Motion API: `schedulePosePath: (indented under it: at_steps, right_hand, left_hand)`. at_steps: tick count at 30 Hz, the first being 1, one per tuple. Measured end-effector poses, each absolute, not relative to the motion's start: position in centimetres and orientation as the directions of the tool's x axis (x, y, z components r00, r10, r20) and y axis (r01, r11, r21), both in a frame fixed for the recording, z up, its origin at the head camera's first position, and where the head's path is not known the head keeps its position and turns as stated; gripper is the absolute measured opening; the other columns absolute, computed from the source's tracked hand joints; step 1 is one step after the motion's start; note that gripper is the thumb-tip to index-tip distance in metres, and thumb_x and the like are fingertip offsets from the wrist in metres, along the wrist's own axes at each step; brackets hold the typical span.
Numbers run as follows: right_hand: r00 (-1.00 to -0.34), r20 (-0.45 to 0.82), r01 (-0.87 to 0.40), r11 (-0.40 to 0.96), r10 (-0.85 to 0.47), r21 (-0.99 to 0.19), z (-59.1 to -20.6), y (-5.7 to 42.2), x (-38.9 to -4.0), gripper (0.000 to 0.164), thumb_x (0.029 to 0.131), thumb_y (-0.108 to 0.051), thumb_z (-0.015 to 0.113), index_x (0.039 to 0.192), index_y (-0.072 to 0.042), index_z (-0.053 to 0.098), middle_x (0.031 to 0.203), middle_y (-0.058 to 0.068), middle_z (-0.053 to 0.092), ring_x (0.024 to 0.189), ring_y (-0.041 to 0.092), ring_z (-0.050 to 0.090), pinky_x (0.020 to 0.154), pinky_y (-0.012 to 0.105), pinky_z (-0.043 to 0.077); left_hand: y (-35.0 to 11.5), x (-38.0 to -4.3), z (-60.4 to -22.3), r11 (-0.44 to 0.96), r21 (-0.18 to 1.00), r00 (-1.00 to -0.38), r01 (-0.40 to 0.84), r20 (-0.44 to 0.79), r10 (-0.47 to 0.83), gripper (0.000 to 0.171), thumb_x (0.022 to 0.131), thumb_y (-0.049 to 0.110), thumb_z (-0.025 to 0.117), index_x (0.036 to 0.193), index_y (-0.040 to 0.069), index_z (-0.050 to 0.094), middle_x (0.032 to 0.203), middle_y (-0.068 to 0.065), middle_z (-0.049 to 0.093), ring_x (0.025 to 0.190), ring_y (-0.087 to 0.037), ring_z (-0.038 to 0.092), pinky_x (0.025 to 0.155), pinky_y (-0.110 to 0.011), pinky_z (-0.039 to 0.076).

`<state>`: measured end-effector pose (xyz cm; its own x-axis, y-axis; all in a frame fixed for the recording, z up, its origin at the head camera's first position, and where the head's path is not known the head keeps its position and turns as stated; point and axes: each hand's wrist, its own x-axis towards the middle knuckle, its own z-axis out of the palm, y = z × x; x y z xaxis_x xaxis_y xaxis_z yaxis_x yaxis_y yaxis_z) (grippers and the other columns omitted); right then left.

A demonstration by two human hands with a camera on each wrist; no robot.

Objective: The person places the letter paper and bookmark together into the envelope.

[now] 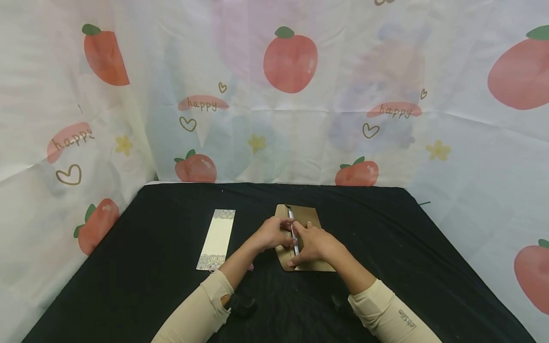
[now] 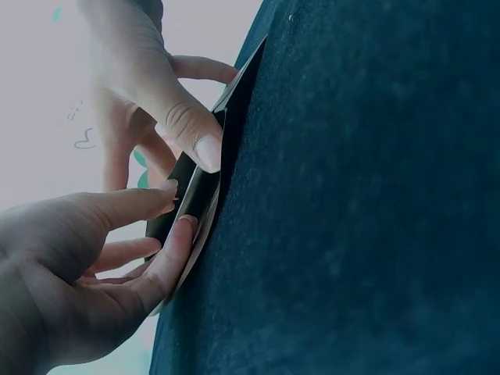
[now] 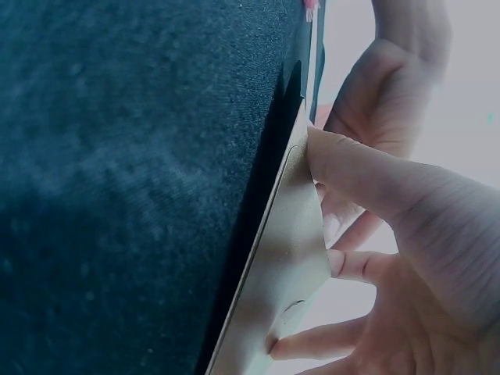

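Note:
In the head view a brown kraft paper envelope (image 1: 304, 214) lies on the black cloth, with a dark slit along its left side and a white strip showing in it. My left hand (image 1: 273, 233) pinches at this opening between thumb and finger; the left wrist view shows the fingertips (image 2: 178, 223) on either side of a dark edge. My right hand (image 1: 315, 244) rests on the envelope with thumb and fingers spread, the thumb close to the near edge. In the right wrist view, its fairly straight fingers touch the brown panel (image 3: 285, 250). What lies inside is mostly hidden.
A cream bookmark-like card (image 1: 218, 233) with patterned ends lies left of the hands, a small pink tassel (image 1: 250, 267) near its lower end. Black cloth (image 1: 386, 247) covers the table. A fruit-printed curtain (image 1: 300, 133) stands behind and at both sides.

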<state>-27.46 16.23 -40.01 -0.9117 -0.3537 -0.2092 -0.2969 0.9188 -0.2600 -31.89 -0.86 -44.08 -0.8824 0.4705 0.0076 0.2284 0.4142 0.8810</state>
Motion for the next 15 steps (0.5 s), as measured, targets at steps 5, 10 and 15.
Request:
schedulePosePath:
  at_steps: [5, 10, 15]
  right_hand:
    - [-0.913, -0.215, -0.286, 0.920, -0.347, -0.270, -40.0, 16.2, -27.4, 0.101, 0.074, -0.053, 0.092, 0.152, -0.013, 0.041, 0.146, 0.035, 0.043, 0.112, 0.050, 0.061, 0.088, 0.060, 0.053]
    - [-0.915, -0.213, -0.282, 0.921, -0.343, -0.271, -40.1, 16.2, -27.4, 0.103, 0.072, -0.055, 0.092, 0.152, -0.013, 0.041, 0.143, 0.033, 0.045, 0.111, 0.048, 0.061, 0.087, 0.059, 0.053]
    - [-0.917, -0.212, -0.278, 0.922, -0.338, -0.270, -40.1, 16.2, -27.4, 0.095, 0.071, -0.056, 0.092, 0.143, -0.014, 0.048, 0.139, 0.031, 0.049, 0.107, 0.044, 0.063, 0.084, 0.057, 0.054]
  left_hand:
    - [-1.3, -32.0, -44.0, 0.361, 0.915, -0.867, 0.179, -0.027, 0.497, 0.064, 0.086, 0.000, 0.083, 0.144, -0.005, 0.055, 0.120, -0.019, 0.067, 0.078, -0.025, 0.075, 0.075, -0.033, 0.061]
    - [-2.1, -32.2, -43.5, 0.328, 0.930, -0.839, 0.168, -0.040, 0.543, 0.064, 0.089, -0.003, 0.078, 0.147, -0.006, 0.051, 0.124, -0.024, 0.064, 0.082, -0.030, 0.075, 0.074, -0.035, 0.062]
    - [-3.0, -32.5, -42.9, 0.326, 0.924, -0.810, 0.199, -0.032, 0.585, 0.063, 0.091, -0.003, 0.076, 0.149, -0.004, 0.050, 0.123, -0.026, 0.063, 0.084, -0.032, 0.074, 0.074, -0.036, 0.062]
